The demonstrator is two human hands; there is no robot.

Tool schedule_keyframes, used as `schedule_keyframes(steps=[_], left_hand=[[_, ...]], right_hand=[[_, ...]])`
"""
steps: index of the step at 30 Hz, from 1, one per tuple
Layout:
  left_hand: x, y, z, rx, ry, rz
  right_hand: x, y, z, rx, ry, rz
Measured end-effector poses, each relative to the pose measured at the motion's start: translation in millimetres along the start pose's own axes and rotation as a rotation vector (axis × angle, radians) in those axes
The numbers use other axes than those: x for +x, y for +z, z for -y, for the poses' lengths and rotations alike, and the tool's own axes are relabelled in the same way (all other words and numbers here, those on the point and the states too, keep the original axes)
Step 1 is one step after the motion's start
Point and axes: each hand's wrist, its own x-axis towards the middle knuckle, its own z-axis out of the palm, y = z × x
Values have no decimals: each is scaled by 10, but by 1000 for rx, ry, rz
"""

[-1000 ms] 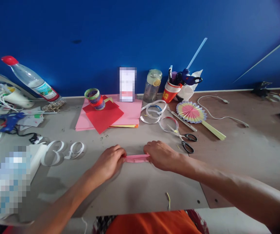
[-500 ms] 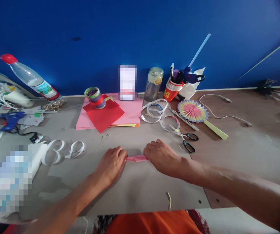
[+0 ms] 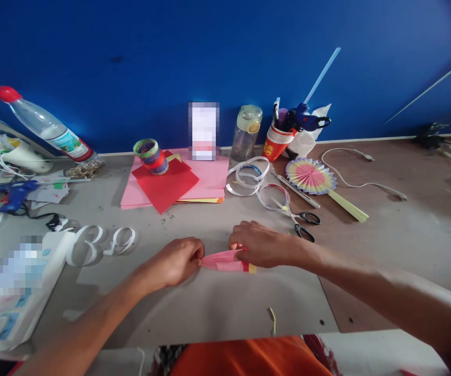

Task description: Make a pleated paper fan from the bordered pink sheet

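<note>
A folded strip of pink paper (image 3: 225, 260), with a yellow tip at its right end, is lifted a little off the grey table (image 3: 209, 308) between my hands. My left hand (image 3: 176, 261) pinches its left end with fingers closed. My right hand (image 3: 262, 244) grips the right part from above, fingers curled over it. The paper fans open slightly on the right.
Sheets of pink and red paper (image 3: 174, 183) lie behind my hands, with a tape roll (image 3: 150, 155) on them. Scissors (image 3: 299, 219), ribbon loops (image 3: 249, 175) and a paper fan (image 3: 311, 177) are to the right. A bottle (image 3: 45, 128) and glue gun (image 3: 15, 192) sit left.
The pink strip was pressed flat on the table; now both hands have raised it slightly and it opens into a thicker wedge showing a yellow end.
</note>
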Motion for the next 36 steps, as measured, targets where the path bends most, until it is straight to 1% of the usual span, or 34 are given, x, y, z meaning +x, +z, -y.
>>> schedule_keyframes(steps=[2,5,9,15,18,21,23,26,29,33,36], left_hand=[[1,-1,-46,46,-5,-8],[0,26,-106,117,-1,-41],[-8,49,-120,129,20,-48],[-20,101,-64,159,45,-86],[-27,98,-68,153,45,-76],[-30,71,-97,111,15,-50],[-24,63,-117,112,5,-57],[-1,83,-138,208,26,-86],[21,140,-148,316,39,-92],[31,241,-138,391,33,-128],[25,287,-126,415,52,-154]], right_hand=[[32,29,109,-31,-10,-26],[77,142,243,-32,-25,-82],[118,257,314,-47,-25,-131],[167,353,354,-178,-61,-185],[197,412,361,-248,-93,-210],[228,422,359,-272,-122,-193],[250,394,358,-258,-133,-161],[276,342,356,-225,-135,-123],[282,337,347,-198,-123,-143],[265,417,320,-185,-102,-197],[251,479,294,-209,-105,-212]])
